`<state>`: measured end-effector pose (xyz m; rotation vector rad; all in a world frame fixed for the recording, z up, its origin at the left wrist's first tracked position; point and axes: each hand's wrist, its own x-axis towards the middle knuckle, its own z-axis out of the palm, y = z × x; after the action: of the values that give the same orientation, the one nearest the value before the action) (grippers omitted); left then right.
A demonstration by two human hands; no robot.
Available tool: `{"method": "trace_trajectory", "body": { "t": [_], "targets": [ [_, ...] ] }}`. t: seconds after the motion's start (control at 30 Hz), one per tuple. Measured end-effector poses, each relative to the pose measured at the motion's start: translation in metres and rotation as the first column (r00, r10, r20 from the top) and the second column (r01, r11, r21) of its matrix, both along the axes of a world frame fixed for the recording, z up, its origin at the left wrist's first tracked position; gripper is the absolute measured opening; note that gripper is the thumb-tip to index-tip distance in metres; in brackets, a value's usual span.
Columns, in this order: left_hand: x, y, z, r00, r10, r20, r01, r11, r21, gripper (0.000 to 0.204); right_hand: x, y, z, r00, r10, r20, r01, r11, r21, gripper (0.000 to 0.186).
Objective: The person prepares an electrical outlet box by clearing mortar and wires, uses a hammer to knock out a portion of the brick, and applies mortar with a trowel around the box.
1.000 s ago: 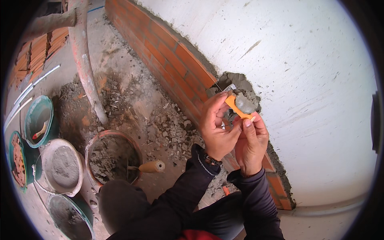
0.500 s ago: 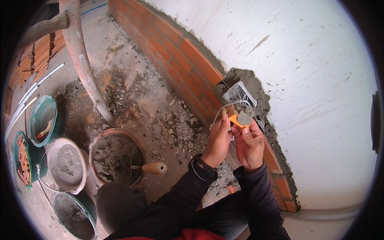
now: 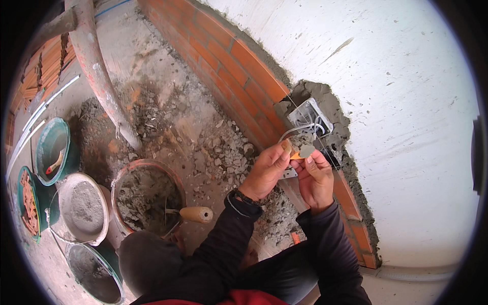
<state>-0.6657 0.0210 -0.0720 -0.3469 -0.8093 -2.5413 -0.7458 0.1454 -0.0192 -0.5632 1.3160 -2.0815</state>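
Note:
My left hand (image 3: 267, 169) and my right hand (image 3: 316, 180) meet in front of the low brick wall (image 3: 243, 84). Between their fingertips they pinch a small orange piece (image 3: 296, 156), which looks like a brick shard, with a lump of grey mortar (image 3: 306, 149) on it. Just beyond it, a white electrical box (image 3: 307, 113) with loose pale wires (image 3: 304, 126) sits tilted in wet mortar (image 3: 325, 96) against the white wall (image 3: 396, 127). A white perforated edge (image 3: 288, 173), partly hidden, shows beneath my left hand.
A mortar tub (image 3: 179, 179) stands to the left, a trowel (image 3: 197, 214) resting in it. Several buckets are farther left, including a pale one (image 3: 104, 213) and one of brick shards (image 3: 29, 203). A wooden pole (image 3: 96, 66) leans there. Rubble (image 3: 223, 152) covers the floor alongside the bricks.
The view has shifted slightly. My left hand has moved down and left a little, and the orange piece has turned, so less of its orange shows. Both hands still hold it.

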Motion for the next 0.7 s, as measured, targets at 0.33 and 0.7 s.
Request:
{"method": "trace_trajectory", "body": {
  "t": [0.33, 0.7],
  "targets": [
    [0.000, -0.011, -0.006, 0.991, 0.117, 0.067, -0.118, 0.993, 0.006, 0.053, -0.002, -0.014, -0.013, 0.996, 0.017, 0.086, -0.019, 1.000, 0.018, 0.026],
    [-0.049, -0.026, -0.034, 0.907, 0.262, 0.330, -0.334, 0.924, 0.186, 0.057, 0.003, 0.004, -0.025, 0.990, 0.007, 0.140, -0.064, 0.910, 0.409, 0.027]
  ]
}}
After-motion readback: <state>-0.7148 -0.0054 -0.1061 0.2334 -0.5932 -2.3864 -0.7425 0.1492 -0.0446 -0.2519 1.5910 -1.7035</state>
